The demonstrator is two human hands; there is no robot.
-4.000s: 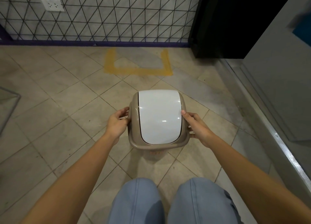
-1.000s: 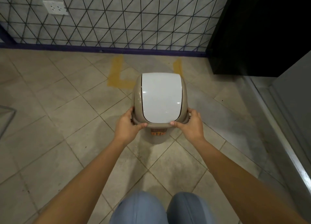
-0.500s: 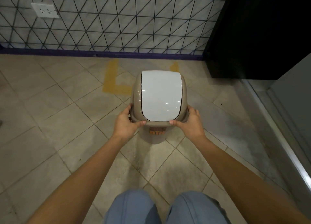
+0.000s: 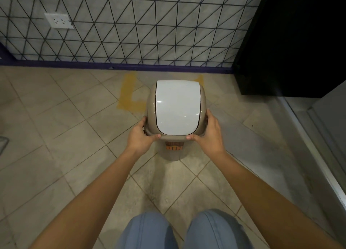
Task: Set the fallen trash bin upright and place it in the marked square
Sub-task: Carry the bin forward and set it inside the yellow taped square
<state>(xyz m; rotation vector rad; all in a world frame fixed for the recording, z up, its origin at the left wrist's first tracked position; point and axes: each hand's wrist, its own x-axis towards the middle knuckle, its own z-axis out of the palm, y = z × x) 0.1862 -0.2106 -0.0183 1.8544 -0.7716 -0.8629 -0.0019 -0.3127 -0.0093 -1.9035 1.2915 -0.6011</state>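
Observation:
The trash bin stands upright, taupe with a white swing lid and an orange label on its front. My left hand grips the lid rim at its near left corner. My right hand grips the near right corner. The yellow marked square lies on the floor against the wall; the bin covers its middle and near right part, with the left line and a bit of the right line showing. Whether the bin touches the floor I cannot tell.
A tiled wall with a purple baseboard runs just behind the marking, with a socket at upper left. A black cabinet stands to the right, and a raised metal sill borders the floor there. My knees are below.
Both hands have carried the bin forward, away from me and toward the wall, over the yellow marking. My grip has shifted from the bin's sides to its near corners.

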